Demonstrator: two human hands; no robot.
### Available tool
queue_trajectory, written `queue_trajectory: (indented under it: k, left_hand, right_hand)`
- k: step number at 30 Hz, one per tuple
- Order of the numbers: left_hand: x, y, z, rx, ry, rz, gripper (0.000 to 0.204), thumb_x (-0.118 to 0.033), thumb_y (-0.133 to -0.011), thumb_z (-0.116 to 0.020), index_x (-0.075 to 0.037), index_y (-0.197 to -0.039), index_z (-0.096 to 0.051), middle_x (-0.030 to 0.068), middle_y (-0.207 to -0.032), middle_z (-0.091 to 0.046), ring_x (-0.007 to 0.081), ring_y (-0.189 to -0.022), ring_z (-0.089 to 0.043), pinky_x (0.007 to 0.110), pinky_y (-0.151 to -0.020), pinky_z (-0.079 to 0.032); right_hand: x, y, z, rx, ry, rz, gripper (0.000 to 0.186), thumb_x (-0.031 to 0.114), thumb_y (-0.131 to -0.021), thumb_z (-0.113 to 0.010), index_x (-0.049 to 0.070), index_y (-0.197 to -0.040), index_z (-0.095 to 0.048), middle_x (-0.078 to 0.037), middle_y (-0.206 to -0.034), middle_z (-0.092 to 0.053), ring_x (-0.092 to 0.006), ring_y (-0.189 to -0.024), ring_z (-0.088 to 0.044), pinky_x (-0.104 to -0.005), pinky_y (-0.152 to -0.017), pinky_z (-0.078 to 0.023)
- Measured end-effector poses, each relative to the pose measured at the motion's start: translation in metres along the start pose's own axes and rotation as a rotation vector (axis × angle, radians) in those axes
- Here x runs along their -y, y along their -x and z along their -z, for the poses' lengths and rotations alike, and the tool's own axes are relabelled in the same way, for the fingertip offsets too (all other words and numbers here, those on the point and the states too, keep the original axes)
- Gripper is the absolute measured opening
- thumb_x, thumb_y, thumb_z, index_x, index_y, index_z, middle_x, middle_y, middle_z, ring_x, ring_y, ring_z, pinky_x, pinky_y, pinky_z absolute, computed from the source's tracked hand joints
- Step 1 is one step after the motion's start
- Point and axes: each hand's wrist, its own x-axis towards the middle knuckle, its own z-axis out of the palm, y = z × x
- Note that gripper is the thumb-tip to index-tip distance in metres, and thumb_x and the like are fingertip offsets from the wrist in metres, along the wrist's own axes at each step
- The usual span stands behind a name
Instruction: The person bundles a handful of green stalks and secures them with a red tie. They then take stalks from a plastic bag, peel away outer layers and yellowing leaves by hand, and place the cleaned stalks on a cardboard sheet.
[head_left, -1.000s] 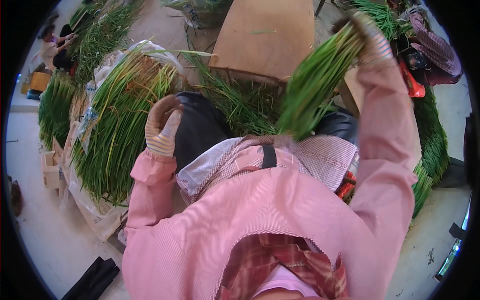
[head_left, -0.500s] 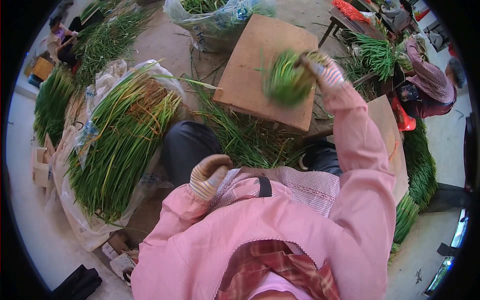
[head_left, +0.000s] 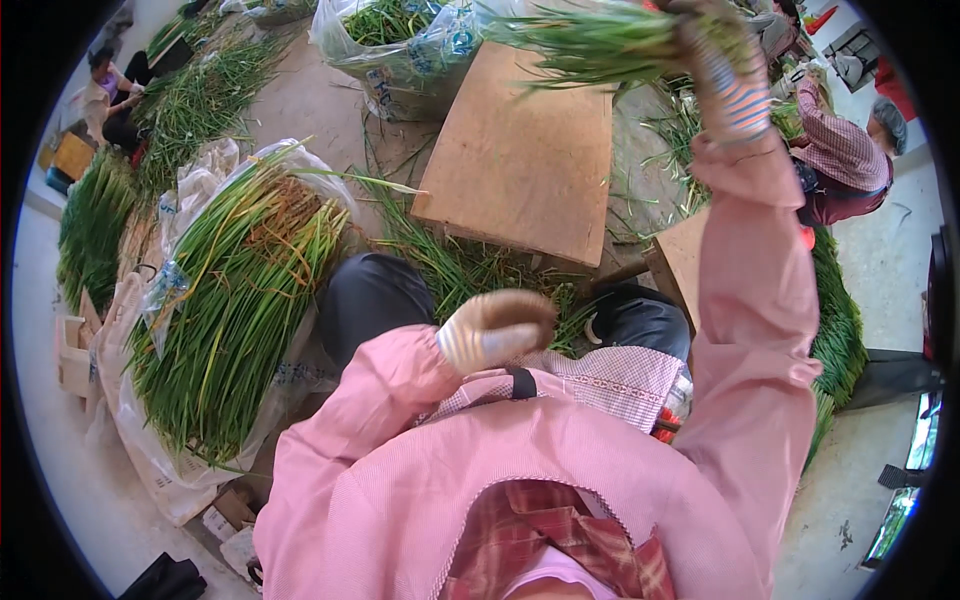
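My right hand [head_left: 722, 75], in a striped glove with a dark coating, is raised at the upper right and closed around a bunch of green chives [head_left: 600, 42]. The long leaves point left, above the far end of a brown wooden board [head_left: 520, 150], and blur with motion. My left hand [head_left: 498, 330], gloved the same way, hovers over my lap near the checked apron [head_left: 615, 385]. Its fingers are smeared, and nothing shows in it. A big heap of chives [head_left: 240, 310] with some yellowed leaves lies on plastic sheeting to my left.
Loose chives [head_left: 470, 265] litter the floor before my knees. Beyond stands a clear plastic bag [head_left: 400, 75] of greens. One person [head_left: 845, 150] sits at the right, another [head_left: 115, 95] at the far left. More chives are piled along the right wall [head_left: 838, 310] and left wall [head_left: 90, 230].
My right hand has lifted the chives up and away, off the near part of the board. My left hand has moved right across my lap. The whole view has shifted slightly.
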Motion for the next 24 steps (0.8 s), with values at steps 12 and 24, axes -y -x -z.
queue_trajectory:
  k: [12, 24]
  left_hand:
    - [0.085, -0.102, 0.056, -0.549, 0.756, 0.371, 0.072, -0.071, -0.072, -0.034, -0.017, -0.118, -0.044, 0.0075, -0.112, -0.049, 0.0286, -0.101, -0.047, 0.05, -0.083, -0.038]
    - [0.125, -0.132, 0.066, -0.451, -0.007, -0.114, 0.039, -0.012, -0.08, -0.06, -0.005, -0.115, -0.045, 0.0035, -0.097, -0.056, 0.0126, -0.084, -0.053, 0.024, -0.074, -0.045]
  right_hand:
    - [-0.098, 0.279, -0.038, -0.412, -0.347, -1.038, 0.011, 0.011, -0.08, -0.056, 0.004, -0.088, -0.053, -0.003, -0.081, -0.057, -0.0119, -0.075, -0.052, -0.0242, -0.071, -0.043]
    - [-0.125, 0.25, -0.07, -0.03, -0.172, -1.256, 0.038, 0.03, -0.077, -0.062, 0.0, -0.099, -0.054, -0.005, -0.077, -0.058, -0.0111, -0.063, -0.052, -0.0238, -0.055, -0.042]
